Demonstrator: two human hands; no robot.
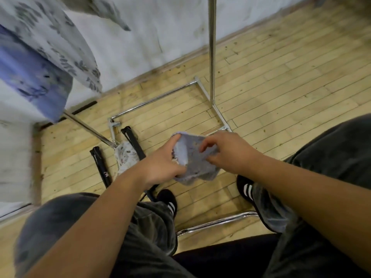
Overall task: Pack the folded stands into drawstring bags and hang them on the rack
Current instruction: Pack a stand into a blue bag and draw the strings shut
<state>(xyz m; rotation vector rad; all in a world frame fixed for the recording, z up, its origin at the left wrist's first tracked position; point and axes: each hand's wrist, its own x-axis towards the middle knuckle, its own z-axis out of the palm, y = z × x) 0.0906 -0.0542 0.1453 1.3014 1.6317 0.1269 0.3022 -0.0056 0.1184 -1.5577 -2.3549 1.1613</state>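
Bag-opening step at frame centre: left hand (162, 163) and right hand (226, 151) both pinch the drawstring bag (195, 163); next, probably, spread its mouth for a folded stand (101, 167), lower left.

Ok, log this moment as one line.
left hand: grips blue bag | right hand: pinches blue bag | folded stands: two on floor
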